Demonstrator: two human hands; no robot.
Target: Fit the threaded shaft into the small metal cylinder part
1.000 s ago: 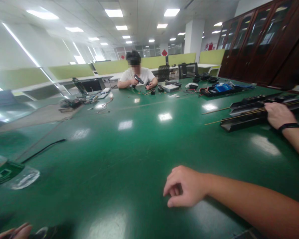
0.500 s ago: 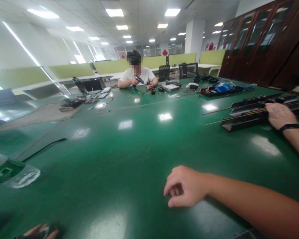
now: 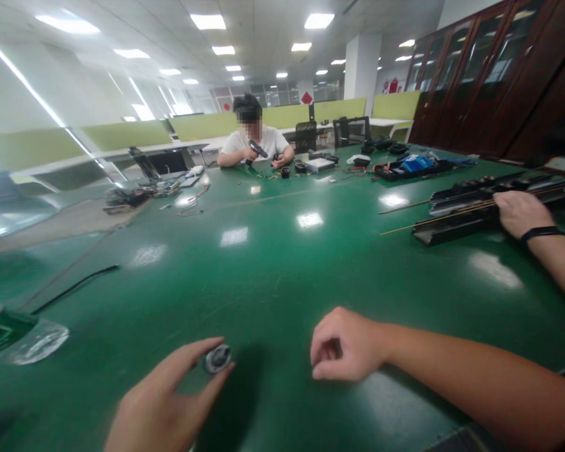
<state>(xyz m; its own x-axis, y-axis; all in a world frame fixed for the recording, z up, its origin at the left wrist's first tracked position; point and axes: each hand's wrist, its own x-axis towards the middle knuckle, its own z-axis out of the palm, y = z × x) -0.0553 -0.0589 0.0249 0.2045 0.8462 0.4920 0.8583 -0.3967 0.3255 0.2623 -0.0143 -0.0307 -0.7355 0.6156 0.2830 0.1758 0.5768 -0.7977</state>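
At the lower left, my left hand (image 3: 169,392) pinches a small round metal piece (image 3: 218,358) between thumb and fingertips. The piece is grey with a dark centre, and its exact kind cannot be made out. It is held over the green table (image 3: 245,289). Right of it, my right hand (image 3: 341,345) rests low at the table with fingers curled in toward the thumb. Whatever may be between those fingertips is hidden from view. A gap of bare tabletop lies between my two hands.
A clear plastic bottle (image 3: 23,336) lies at the left, near a black cable (image 3: 75,289). On the right, a co-worker's hand (image 3: 522,213) touches black channel rails (image 3: 452,232) with thin rods. Across the table another person (image 3: 257,144) holds a power drill (image 3: 258,149).
My left hand has come up from the bottom left corner toward the middle, carrying the round metal piece. My right hand's fingers have curled closer to the thumb.
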